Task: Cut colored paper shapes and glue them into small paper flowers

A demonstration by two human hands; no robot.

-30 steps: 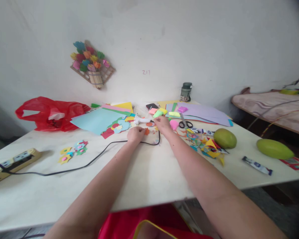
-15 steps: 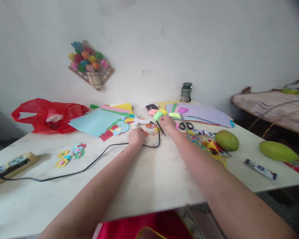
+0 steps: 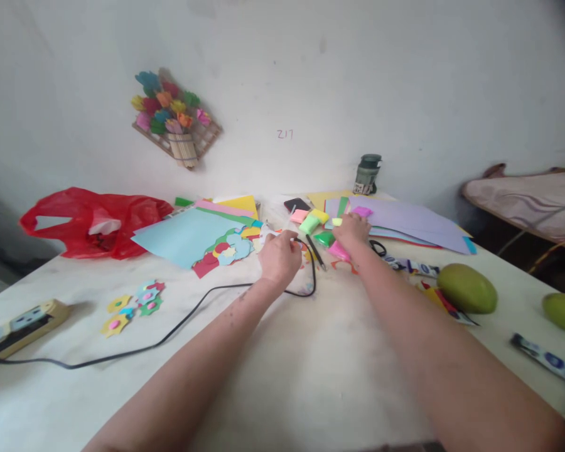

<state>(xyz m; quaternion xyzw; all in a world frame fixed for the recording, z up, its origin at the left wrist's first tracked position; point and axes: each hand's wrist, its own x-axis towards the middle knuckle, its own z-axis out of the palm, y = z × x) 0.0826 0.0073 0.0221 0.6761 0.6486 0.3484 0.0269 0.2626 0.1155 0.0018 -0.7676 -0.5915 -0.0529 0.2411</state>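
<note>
My left hand [image 3: 280,257] is closed, thumb and fingers curled together; what they hold, if anything, is too small to make out. Just behind it, partly covered, lies a white glue gun [image 3: 266,231] with a black cord [image 3: 207,294]. My right hand [image 3: 353,233] reaches further back with bent fingers among soft, bright clay packets. Its fingertips are hidden. A pink packet [image 3: 339,250] lies by its wrist, a green packet [image 3: 324,238] to its left and a purple packet [image 3: 362,211] behind it. Scissors [image 3: 378,248] show only a black handle loop beside the hand.
Coloured paper sheets [image 3: 183,233] and a red plastic bag [image 3: 98,220] lie left; paper flowers [image 3: 136,306] lie nearer. A power strip [image 3: 21,329] is at the left edge. Mangoes [image 3: 468,287] and glue tubes [image 3: 546,361] lie right. A dark pen [image 3: 315,252] is between the hands.
My right hand has moved right, from beside the pen to the packets near the scissors. My left hand has risen slightly and shifted right, toward the glue gun's cord. The view has shifted.
</note>
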